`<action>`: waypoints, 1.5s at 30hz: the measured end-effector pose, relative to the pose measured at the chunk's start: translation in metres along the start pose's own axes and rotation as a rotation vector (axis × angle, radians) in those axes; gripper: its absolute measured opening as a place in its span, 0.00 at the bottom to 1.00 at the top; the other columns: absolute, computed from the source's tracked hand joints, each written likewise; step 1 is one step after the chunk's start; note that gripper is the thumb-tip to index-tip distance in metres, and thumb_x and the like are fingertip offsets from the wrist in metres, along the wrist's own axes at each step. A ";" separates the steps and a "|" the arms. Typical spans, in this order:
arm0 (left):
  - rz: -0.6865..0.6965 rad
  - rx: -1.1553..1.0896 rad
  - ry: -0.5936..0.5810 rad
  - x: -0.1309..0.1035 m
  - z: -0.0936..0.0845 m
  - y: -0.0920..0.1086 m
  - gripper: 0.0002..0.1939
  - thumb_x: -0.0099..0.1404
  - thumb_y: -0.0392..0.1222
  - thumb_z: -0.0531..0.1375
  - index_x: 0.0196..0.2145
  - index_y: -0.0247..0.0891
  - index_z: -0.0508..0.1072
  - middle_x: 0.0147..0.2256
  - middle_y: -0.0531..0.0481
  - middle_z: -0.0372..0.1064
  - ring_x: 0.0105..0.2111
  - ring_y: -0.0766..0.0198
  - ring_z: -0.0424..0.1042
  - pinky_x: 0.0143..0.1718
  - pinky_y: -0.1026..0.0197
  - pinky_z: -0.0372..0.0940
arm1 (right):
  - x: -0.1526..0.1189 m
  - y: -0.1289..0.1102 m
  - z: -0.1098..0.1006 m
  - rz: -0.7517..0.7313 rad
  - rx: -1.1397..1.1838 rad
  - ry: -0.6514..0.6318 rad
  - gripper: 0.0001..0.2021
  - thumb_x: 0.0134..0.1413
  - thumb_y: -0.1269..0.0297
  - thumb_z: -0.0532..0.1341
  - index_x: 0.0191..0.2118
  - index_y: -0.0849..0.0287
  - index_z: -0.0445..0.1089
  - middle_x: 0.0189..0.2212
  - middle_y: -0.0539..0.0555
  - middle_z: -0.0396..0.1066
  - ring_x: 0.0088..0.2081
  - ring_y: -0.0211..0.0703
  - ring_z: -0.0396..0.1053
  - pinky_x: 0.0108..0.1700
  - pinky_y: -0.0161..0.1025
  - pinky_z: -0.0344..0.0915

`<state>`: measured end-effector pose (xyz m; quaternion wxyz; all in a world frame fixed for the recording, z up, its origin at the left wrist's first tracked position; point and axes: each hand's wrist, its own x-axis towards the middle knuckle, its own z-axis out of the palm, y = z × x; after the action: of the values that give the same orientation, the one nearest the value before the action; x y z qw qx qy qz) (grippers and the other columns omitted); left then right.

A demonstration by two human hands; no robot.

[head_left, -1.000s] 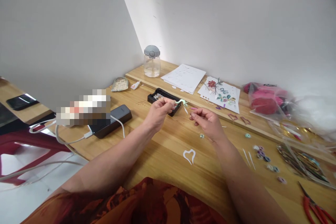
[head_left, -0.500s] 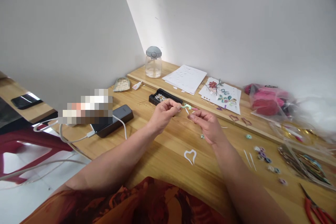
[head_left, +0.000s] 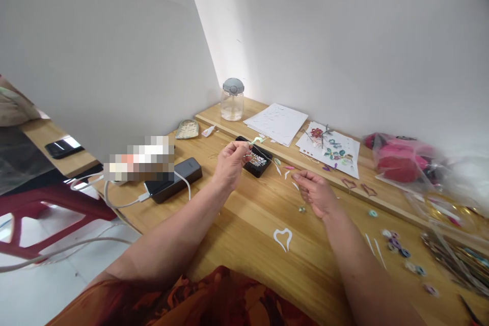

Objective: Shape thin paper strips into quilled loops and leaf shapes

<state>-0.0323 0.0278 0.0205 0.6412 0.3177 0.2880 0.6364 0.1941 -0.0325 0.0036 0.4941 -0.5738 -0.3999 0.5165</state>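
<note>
Well, the left hand point(head_left: 231, 164) pinches a curved pale-green piece point(head_left: 257, 140)

Bare forearms point(head_left: 168, 232); rust-orange garment point(head_left: 191, 301), dark blotchy pattern.

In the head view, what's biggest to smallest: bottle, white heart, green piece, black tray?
Bottle and black tray: too alike to rank; left hand hides some tray
White heart
Green piece, what shows

Two hands point(head_left: 229, 164), one bottle point(head_left: 232, 102), one tray point(head_left: 252, 171), one white heart point(head_left: 276, 236), two pink hearts point(head_left: 345, 182)
</note>
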 end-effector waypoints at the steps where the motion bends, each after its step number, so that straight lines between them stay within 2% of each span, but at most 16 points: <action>1: 0.006 -0.014 0.014 0.001 -0.001 0.001 0.12 0.52 0.43 0.69 0.28 0.35 0.70 0.32 0.53 0.69 0.28 0.74 0.65 0.32 0.67 0.62 | 0.001 0.001 -0.003 0.008 -0.033 0.011 0.18 0.37 0.53 0.73 0.30 0.59 0.70 0.15 0.41 0.51 0.15 0.26 0.40 0.19 0.32 0.31; 3: 0.017 -0.031 0.035 0.003 -0.003 0.003 0.13 0.51 0.43 0.69 0.28 0.35 0.70 0.33 0.53 0.69 0.28 0.74 0.65 0.33 0.68 0.63 | 0.003 0.001 -0.008 0.005 -0.122 0.040 0.19 0.35 0.51 0.74 0.29 0.59 0.71 0.16 0.43 0.56 0.16 0.27 0.43 0.19 0.32 0.35; 5: 0.022 -0.029 0.049 0.004 -0.003 0.004 0.13 0.51 0.43 0.69 0.29 0.35 0.70 0.32 0.53 0.70 0.29 0.74 0.65 0.33 0.67 0.63 | 0.003 0.001 -0.013 -0.034 -0.227 0.057 0.20 0.33 0.50 0.74 0.28 0.60 0.72 0.18 0.47 0.63 0.18 0.30 0.51 0.20 0.33 0.43; 7: 0.024 -0.017 0.053 0.003 -0.003 0.005 0.13 0.51 0.44 0.69 0.29 0.36 0.70 0.32 0.53 0.70 0.29 0.73 0.66 0.34 0.67 0.63 | 0.003 0.001 -0.014 -0.072 -0.318 0.030 0.20 0.33 0.49 0.73 0.27 0.60 0.73 0.22 0.50 0.69 0.22 0.34 0.58 0.24 0.35 0.52; 9: 0.027 -0.008 0.058 0.003 -0.002 0.006 0.13 0.52 0.44 0.68 0.29 0.36 0.70 0.32 0.53 0.69 0.29 0.73 0.66 0.34 0.66 0.64 | 0.002 0.001 -0.014 -0.082 -0.375 -0.023 0.20 0.34 0.48 0.73 0.27 0.60 0.73 0.23 0.51 0.70 0.25 0.37 0.61 0.28 0.37 0.56; 13: 0.045 -0.029 0.065 0.003 -0.002 0.009 0.12 0.53 0.43 0.67 0.28 0.36 0.69 0.32 0.53 0.70 0.31 0.72 0.67 0.37 0.65 0.64 | 0.000 0.005 -0.009 -0.077 -0.406 -0.114 0.19 0.37 0.48 0.72 0.28 0.60 0.74 0.22 0.50 0.68 0.24 0.36 0.59 0.26 0.36 0.55; 16: 0.035 -0.067 0.016 0.004 -0.003 0.010 0.11 0.55 0.43 0.67 0.30 0.36 0.70 0.35 0.51 0.72 0.35 0.70 0.69 0.40 0.64 0.64 | -0.001 0.005 -0.005 -0.082 -0.396 -0.137 0.18 0.38 0.48 0.71 0.27 0.60 0.74 0.20 0.48 0.66 0.23 0.35 0.57 0.25 0.35 0.53; 21: 0.142 -0.023 -0.045 0.007 -0.005 0.008 0.10 0.57 0.43 0.66 0.29 0.36 0.70 0.32 0.50 0.74 0.36 0.68 0.72 0.42 0.63 0.63 | -0.004 0.002 -0.003 -0.085 -0.340 -0.060 0.19 0.36 0.49 0.72 0.27 0.60 0.73 0.23 0.49 0.67 0.24 0.35 0.58 0.26 0.35 0.53; 25: 0.207 -0.002 -0.043 0.007 -0.004 0.006 0.10 0.56 0.43 0.66 0.29 0.36 0.70 0.30 0.51 0.74 0.33 0.68 0.72 0.45 0.60 0.64 | -0.013 0.004 -0.006 -0.072 -0.368 -0.018 0.18 0.40 0.48 0.70 0.29 0.60 0.72 0.22 0.48 0.65 0.23 0.34 0.54 0.26 0.35 0.49; 29: 0.134 -0.014 -0.048 0.005 -0.002 0.004 0.12 0.53 0.44 0.68 0.28 0.35 0.69 0.29 0.51 0.74 0.28 0.70 0.71 0.39 0.62 0.65 | -0.029 0.013 -0.008 -0.078 -0.398 0.005 0.17 0.45 0.49 0.68 0.29 0.59 0.71 0.20 0.46 0.60 0.22 0.33 0.50 0.26 0.35 0.46; 32: 0.040 -0.045 -0.064 0.003 -0.001 0.002 0.15 0.51 0.44 0.69 0.28 0.34 0.68 0.30 0.51 0.74 0.25 0.72 0.70 0.35 0.63 0.66 | -0.040 0.022 -0.007 -0.109 -0.404 0.006 0.16 0.47 0.50 0.67 0.29 0.59 0.71 0.20 0.46 0.61 0.23 0.34 0.51 0.28 0.36 0.47; 38: -0.129 -0.093 -0.182 -0.002 0.000 0.003 0.17 0.49 0.43 0.71 0.28 0.34 0.67 0.34 0.49 0.74 0.24 0.74 0.69 0.34 0.64 0.69 | -0.048 0.036 -0.010 -0.134 -0.428 0.124 0.16 0.47 0.50 0.64 0.29 0.60 0.71 0.20 0.46 0.60 0.23 0.35 0.52 0.29 0.36 0.48; 41: -0.171 -0.100 -0.226 -0.004 -0.001 0.002 0.16 0.50 0.42 0.71 0.28 0.33 0.68 0.35 0.49 0.74 0.26 0.73 0.70 0.33 0.65 0.70 | -0.049 0.040 -0.012 -0.138 -0.447 0.144 0.15 0.48 0.51 0.63 0.28 0.59 0.70 0.19 0.46 0.60 0.23 0.34 0.51 0.28 0.35 0.48; 45: -0.176 -0.081 -0.214 -0.004 -0.001 0.000 0.16 0.48 0.42 0.71 0.29 0.33 0.70 0.32 0.51 0.73 0.26 0.72 0.71 0.32 0.66 0.70 | -0.055 0.040 -0.010 -0.157 -0.495 0.196 0.13 0.47 0.53 0.62 0.27 0.59 0.69 0.19 0.45 0.59 0.23 0.34 0.52 0.28 0.35 0.49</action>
<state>-0.0328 0.0234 0.0194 0.7337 0.3314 0.2187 0.5514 0.1942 -0.0949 -0.0253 0.4136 -0.6916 -0.5076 0.3051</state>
